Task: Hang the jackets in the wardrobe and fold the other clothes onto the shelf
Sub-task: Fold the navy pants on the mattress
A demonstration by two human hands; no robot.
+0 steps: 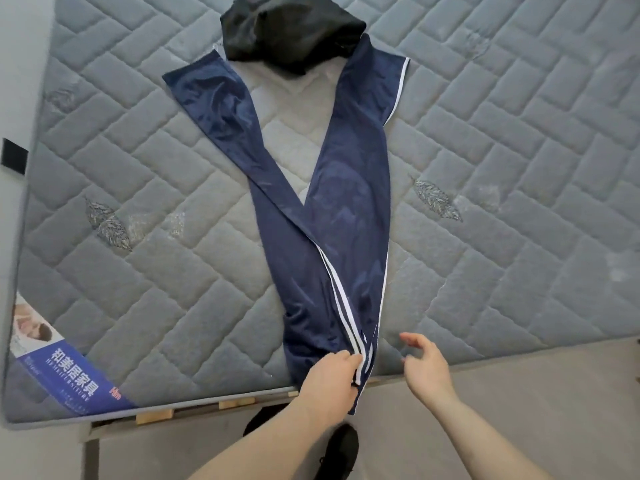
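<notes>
The navy track pants (332, 216) lie spread in a V on the bare mattress (502, 161), waist end at the near edge, where the left hand (329, 375) pinches the striped waistband. The right hand (424, 365) hovers beside it, fingers apart and holding nothing. The slick fabric could slide off the edge to the grey floor (519, 410), or the legs fold unevenly. A black garment (291, 29) overlaps one leg's cuff and might get dragged along

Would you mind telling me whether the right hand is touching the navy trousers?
Apart. The head view shows bare mattress between the open right hand and the trousers; only the left hand grips them.
</notes>
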